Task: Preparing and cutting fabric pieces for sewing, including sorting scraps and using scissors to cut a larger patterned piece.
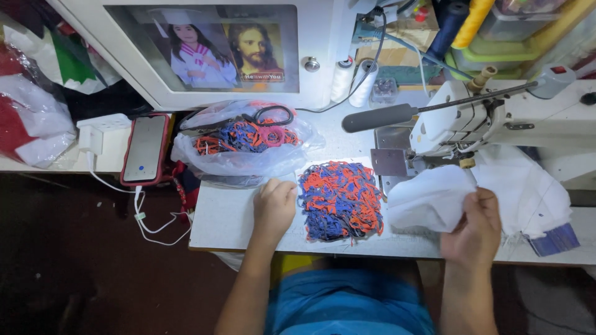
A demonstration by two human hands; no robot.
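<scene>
- Head view: we see our right hand [475, 226] with its fingers [481, 197] pinched on a fold of white cloth [428, 198], which spreads from those fingers up toward the sewing machine [472, 115] and out past them to the right.
- Our left hand [273, 208] rests on the desk [223, 220] with fingers [280, 188] curled under, grasping nothing that we can make out; a heap of red and blue strips [340, 200] lies just beside its knuckles.
- We judge the cloth light, soft and limp: it should drape and bunch, so a hold on a folded edge near the fingers seems surer than one on its middle.
- The strips look light and tangled; we expect them to lift in clumps and snag.
- Beyond the left fingertips sits a clear bag [248, 146] of more strips with scissors [273, 115] on top; a phone [144, 149] lies farther out on that side.
- The desk's near edge runs just under both wrists, and cloth hangs close to it.
- Bare desk lies outward of the left hand; between the two hands the strips fill the room.
</scene>
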